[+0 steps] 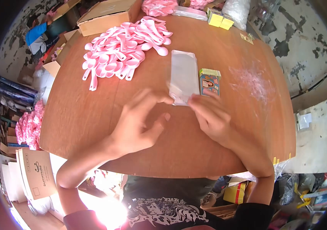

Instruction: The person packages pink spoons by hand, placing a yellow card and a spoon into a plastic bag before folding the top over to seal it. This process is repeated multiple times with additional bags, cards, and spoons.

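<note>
A stack of clear plastic bags (184, 74) lies flat on the wooden table in front of me. My left hand (136, 119) is open, thumb and index finger apart, with the index fingertip at the stack's lower left corner. At its lower right corner, my right hand (212, 117) has its fingers curled and pinched on the edge of a plastic bag; slight blur softens the fingers. Beside the stack stands a small printed box (210, 83), close to the right fingertips. Farther left is a heap of pink plastic spoons (121, 50).
Crumpled clear plastic (252, 84) lies on the table's right side. A cardboard box (109, 15), yellow boxes (220, 19) and pink bundles (159, 7) line the far edge. Another person (37, 36) is at the far left. A carton (37, 174) stands left of the table.
</note>
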Action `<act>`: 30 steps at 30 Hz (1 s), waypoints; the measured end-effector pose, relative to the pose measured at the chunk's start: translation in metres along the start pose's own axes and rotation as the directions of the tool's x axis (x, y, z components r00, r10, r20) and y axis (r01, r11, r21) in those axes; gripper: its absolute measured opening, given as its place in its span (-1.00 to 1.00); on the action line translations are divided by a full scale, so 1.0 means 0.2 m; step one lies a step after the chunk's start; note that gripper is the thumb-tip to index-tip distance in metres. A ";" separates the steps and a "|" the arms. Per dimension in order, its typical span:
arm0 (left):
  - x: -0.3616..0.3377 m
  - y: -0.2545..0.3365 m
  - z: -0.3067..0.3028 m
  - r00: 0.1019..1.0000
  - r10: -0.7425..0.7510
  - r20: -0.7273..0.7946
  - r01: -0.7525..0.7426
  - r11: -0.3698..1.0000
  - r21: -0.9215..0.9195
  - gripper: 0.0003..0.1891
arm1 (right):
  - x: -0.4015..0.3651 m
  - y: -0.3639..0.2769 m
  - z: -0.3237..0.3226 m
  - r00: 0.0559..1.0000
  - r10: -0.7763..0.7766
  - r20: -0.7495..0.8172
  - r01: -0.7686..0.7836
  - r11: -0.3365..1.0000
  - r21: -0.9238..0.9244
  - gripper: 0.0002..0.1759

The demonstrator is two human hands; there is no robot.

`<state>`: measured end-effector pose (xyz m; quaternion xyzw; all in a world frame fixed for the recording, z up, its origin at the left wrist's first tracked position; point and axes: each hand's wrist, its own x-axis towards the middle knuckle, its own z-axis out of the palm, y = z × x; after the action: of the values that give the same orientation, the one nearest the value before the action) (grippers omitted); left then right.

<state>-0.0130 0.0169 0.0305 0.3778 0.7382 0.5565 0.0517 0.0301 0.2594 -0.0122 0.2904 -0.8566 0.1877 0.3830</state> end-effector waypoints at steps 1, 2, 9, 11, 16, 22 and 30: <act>0.02 -0.05 0.02 0.978 0.196 -0.065 -0.180 0.963 0.199 -0.71 | 0.00 -0.02 -0.01 0.999 -0.052 0.000 0.052 0.996 0.072 -0.70; 0.03 -0.10 0.04 0.916 0.391 -0.086 -0.328 0.857 0.398 -0.67 | 0.00 -0.04 -0.01 0.998 -0.055 0.002 0.055 0.996 0.073 -0.70; -0.01 -0.15 -0.03 0.901 0.410 0.141 -0.434 0.862 0.262 -0.82 | 0.02 -0.11 -0.02 0.939 -0.345 -0.018 0.344 0.929 0.140 -0.74; -0.02 -0.11 -0.04 0.985 0.158 0.061 -0.152 0.983 -0.100 -0.97 | 0.06 -0.08 -0.09 0.979 -0.198 0.050 0.192 0.975 0.110 -0.75; -0.02 -0.12 -0.14 0.954 -0.119 0.275 0.293 0.572 -0.767 -0.83 | 0.07 0.11 -0.18 0.904 0.392 0.173 -0.393 0.919 -0.027 -0.75; 0.01 -0.14 -0.07 0.889 -0.323 0.325 0.457 0.663 -0.593 -0.81 | 0.01 0.25 -0.20 0.828 0.452 0.333 -0.434 0.891 -0.131 -0.78; 0.00 -0.17 -0.06 0.803 -0.500 0.324 0.595 0.683 -0.422 -0.77 | 0.03 0.22 -0.19 0.837 0.501 0.219 -0.488 0.865 -0.113 -0.92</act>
<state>-0.0355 0.0050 0.0059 0.1608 0.6370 0.6510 0.3803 0.0202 0.3113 0.0128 0.0699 -0.9470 0.2211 0.2222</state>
